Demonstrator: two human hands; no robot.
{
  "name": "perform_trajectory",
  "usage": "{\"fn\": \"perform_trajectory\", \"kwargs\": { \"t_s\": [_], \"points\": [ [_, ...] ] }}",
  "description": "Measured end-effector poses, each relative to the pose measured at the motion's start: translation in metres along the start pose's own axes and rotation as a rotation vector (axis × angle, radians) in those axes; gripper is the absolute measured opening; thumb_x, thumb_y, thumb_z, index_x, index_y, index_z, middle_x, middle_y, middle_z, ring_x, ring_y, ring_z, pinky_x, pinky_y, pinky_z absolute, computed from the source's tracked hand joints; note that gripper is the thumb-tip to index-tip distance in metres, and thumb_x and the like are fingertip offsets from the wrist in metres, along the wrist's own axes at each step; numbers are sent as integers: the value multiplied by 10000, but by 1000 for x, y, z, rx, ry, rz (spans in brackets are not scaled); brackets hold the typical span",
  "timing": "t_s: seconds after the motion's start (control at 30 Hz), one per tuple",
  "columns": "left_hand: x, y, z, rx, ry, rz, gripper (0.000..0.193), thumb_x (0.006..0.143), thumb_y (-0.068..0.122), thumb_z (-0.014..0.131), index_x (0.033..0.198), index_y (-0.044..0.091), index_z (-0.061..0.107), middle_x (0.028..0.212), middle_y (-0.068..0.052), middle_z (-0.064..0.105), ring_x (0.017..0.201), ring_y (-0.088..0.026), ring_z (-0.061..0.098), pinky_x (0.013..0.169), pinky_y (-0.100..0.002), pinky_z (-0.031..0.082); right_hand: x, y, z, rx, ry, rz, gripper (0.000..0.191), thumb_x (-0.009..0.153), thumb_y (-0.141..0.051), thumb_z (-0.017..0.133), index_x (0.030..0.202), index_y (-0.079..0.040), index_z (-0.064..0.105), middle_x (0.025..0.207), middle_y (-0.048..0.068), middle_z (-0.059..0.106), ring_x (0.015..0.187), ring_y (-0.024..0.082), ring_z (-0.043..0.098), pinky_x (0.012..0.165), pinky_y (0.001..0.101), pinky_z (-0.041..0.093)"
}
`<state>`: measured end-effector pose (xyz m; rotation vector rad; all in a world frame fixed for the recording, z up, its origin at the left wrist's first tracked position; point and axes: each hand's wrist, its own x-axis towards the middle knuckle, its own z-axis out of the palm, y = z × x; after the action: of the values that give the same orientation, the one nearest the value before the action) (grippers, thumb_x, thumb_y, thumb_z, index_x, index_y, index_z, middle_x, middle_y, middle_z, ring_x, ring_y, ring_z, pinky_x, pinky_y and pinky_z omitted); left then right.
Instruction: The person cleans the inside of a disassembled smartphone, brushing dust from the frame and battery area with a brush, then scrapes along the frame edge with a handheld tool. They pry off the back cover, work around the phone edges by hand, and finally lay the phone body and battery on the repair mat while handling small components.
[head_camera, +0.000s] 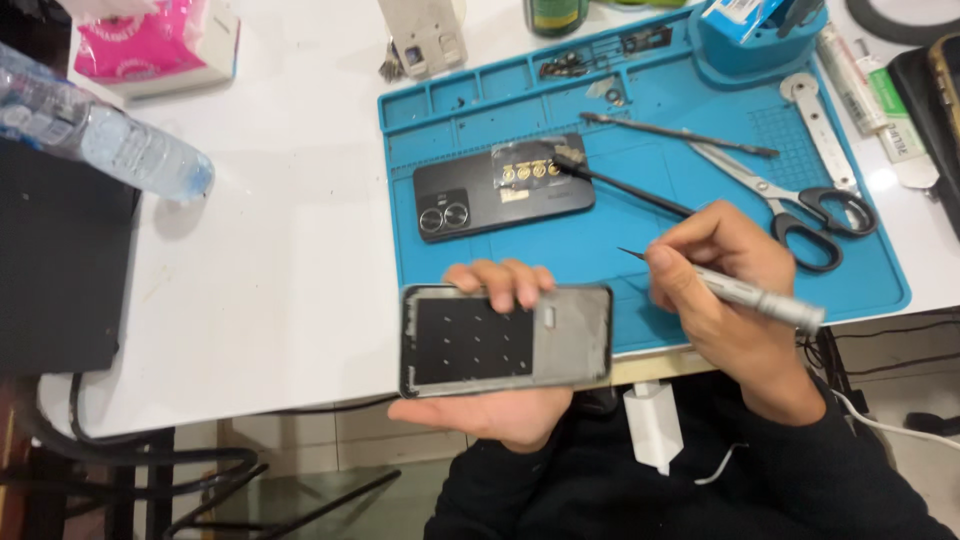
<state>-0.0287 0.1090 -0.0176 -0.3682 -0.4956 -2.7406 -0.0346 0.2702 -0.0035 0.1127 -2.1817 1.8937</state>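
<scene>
Nearest to us, our left hand (500, 405) cradles an opened phone frame (505, 340) from below, fingertips (510, 282) curled over its upper edge, so the frame lies flat with its bare inner plate facing up, at about 6 o'clock, just over the near edge of the worktop (280, 250). At 3 o'clock from the frame, our right hand (725, 295) pinches a slim silver screwdriver (740, 292) like a pen, its fine tip pointing toward 10 o'clock and hanging just beside the frame's upper right corner, apart from it.

Further out lies a blue repair mat (640, 250). On it, at 12 o'clock from the frame, rests a dark phone back cover (503, 188) with two round camera rings, and a small clear strip holding gold discs lies on top of it. A thin black probe (625, 188) touches that cover's right end. Toward 2 o'clock lie scissors (790, 200) and a second thin rod (680, 134).

Far left, at 10 o'clock, a clear water bottle (100, 140) lies on its side near a pink tissue pack (150, 45).
</scene>
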Motion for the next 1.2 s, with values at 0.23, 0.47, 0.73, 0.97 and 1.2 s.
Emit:
{"fn": "perform_trajectory", "kwargs": {
  "t_s": [0.23,0.47,0.73,0.97,1.2],
  "points": [
    [8,-1,8,258,302,113,955,922,836,273,1336,4,492,1237,-162,589,1164,-319,555,1061,-507,440,-8,24,-8,876,-404,86,353,1004,-204,692,1120,125,641,933,257,710,703,178,647,580,289,503],
    [5,0,7,254,247,135,960,949,829,264,1354,-5,514,1273,-169,590,1206,-331,557,1109,-526,431,-6,27,-6,1128,-529,232,532,961,-305,639,1171,184,633,958,353,696,697,286,657,547,326,543],
    [8,-7,2,150,228,261,887,1016,775,312,1331,-26,526,1226,-177,559,1235,-335,538,1197,-550,399,-10,-3,22,213,-373,-93,249,917,-36,592,1134,82,556,1109,235,757,940,195,748,801,324,633],
    [9,-5,2,132,230,210,906,958,791,328,1316,-21,518,1268,-177,563,1245,-334,531,1229,-564,376,2,-30,44,-1,-372,-432,325,844,-1,771,1161,35,709,1002,139,777,877,205,783,765,284,607],
    [6,3,1,221,209,146,992,904,846,340,1304,-48,495,1152,-184,546,1116,-310,525,1112,-550,402,10,-50,66,-75,-391,-514,361,848,-36,721,1201,31,687,1058,165,757,972,264,766,881,344,591]
  ]
}}
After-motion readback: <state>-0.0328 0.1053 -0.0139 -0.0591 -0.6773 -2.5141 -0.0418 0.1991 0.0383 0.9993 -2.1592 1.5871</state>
